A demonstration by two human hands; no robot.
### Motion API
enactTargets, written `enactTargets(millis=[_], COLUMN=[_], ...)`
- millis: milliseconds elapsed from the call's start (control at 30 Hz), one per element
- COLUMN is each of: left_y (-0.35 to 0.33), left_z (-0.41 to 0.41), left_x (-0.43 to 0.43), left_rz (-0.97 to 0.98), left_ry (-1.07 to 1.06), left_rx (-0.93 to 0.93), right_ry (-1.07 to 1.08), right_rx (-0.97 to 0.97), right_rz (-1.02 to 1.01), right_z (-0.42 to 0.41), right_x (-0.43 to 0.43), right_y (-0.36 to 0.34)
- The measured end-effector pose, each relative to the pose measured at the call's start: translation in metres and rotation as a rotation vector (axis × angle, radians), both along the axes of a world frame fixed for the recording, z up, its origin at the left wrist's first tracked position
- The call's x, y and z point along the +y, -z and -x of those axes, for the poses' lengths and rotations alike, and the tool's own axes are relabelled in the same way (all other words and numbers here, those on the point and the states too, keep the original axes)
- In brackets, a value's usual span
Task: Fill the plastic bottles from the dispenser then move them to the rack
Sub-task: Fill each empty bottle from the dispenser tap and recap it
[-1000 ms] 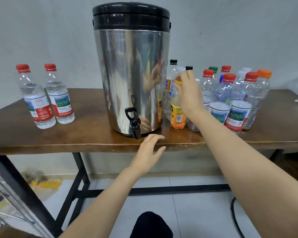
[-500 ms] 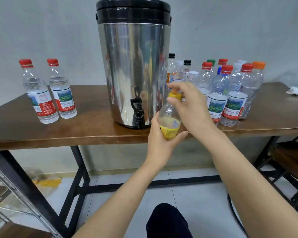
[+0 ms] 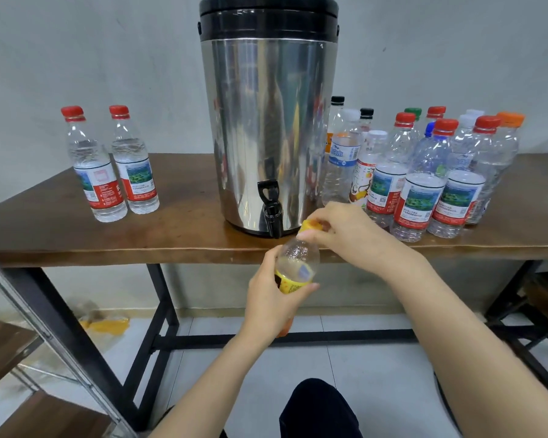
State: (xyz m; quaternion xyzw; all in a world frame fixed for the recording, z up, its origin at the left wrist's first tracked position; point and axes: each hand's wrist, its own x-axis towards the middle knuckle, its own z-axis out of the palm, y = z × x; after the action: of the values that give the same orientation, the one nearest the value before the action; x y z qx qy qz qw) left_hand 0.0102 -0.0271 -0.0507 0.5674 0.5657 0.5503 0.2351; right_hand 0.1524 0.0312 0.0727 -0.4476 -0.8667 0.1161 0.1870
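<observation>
The yellow-labelled bottle (image 3: 296, 267) is off the worktop (image 3: 187, 222), held in the air just in front of its edge, neck tipped away and up towards the tap (image 3: 271, 207). The left hand (image 3: 272, 298) grips its body, fingers and thumb curled round the label. The right hand (image 3: 351, 235), just above and beyond the left, pinches the yellow cap (image 3: 310, 225) between thumb and fingertips.

A second ago this bottle stood among the others on the worktop with the right hand on its top, while the left hand lay flat at the worktop's edge. It has since been lifted out and passed into the left hand's grip. That suggests unscrewing is under way, and filling has not begun. Whether the cap is already free of the neck I cannot tell.

Beyond both hands stands the steel dispenser (image 3: 266, 137). Past the right hand is the cluster of capped bottles (image 3: 424, 184); well to the left of the left hand stand two red-capped bottles (image 3: 114, 172).
</observation>
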Motion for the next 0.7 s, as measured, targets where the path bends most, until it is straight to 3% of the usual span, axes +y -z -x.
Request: enactTargets(millis=[133, 267, 500, 700], left_y=[0.009, 0.013, 0.026, 0.026], left_z=[0.008, 0.01, 0.01, 0.024], left_x=[-0.002, -0.002, 0.001, -0.002], left_rz=[0.038, 0.084, 0.251, 0.421], left_ry=[0.004, 0.025, 0.041, 0.293], left_rx=[0.008, -0.035, -0.143, -0.331], right_ry=[-0.108, -0.156, -0.21, -0.361], right_rx=[-0.028, 0.104, 0.279, 0.385], right_rz=[0.056, 0.067, 0.258, 0.444], right_z=[0.001, 0.004, 0.006, -0.002], right_x=[0.003, 0.015, 0.031, 0.037], right_y=[0.009, 0.023, 0.047, 0.051])
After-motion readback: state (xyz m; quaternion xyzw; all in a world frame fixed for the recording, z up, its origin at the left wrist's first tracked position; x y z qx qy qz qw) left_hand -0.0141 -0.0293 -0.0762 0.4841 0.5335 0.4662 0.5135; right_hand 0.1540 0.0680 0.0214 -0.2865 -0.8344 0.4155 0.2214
